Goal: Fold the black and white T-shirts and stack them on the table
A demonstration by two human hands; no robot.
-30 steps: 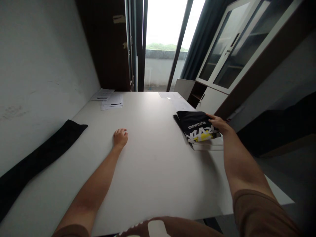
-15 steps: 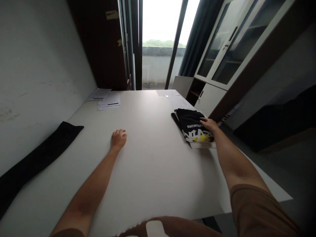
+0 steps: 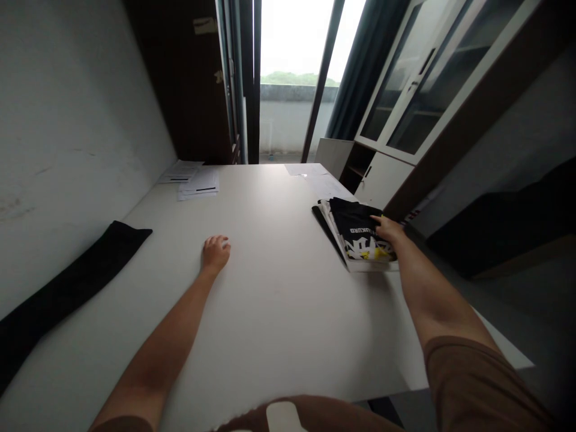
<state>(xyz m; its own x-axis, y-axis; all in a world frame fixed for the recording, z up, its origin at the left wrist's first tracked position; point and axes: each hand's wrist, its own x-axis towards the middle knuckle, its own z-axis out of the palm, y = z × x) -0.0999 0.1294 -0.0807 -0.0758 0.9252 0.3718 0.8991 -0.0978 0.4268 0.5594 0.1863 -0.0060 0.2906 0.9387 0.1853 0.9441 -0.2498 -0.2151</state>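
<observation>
A folded black T-shirt (image 3: 355, 222) with white lettering and a yellow print lies on top of a small stack at the right edge of the white table (image 3: 279, 312). My right hand (image 3: 387, 229) grips its right side, fingers over the top; the thumb's hold is partly hidden. White folded cloth (image 3: 330, 219) shows beneath the shirt, and a black layer (image 3: 324, 227) sticks out lowest on the left. Resting on the tabletop left of centre, my left hand (image 3: 216, 253) has loosely bent fingers, thumb a little apart, and I see nothing held in it.
A long black cloth (image 3: 76, 282) lies along the table's left side by the wall. Printed papers (image 3: 198, 183) are at the far left corner, and more sheets (image 3: 315, 177) at the far right. A white cabinet (image 3: 387, 174) stands beyond the right edge.
My right hand has moved slightly right, and the black T-shirt has shifted right with it, uncovering more of the white cloth underneath. The left hand has barely moved.
</observation>
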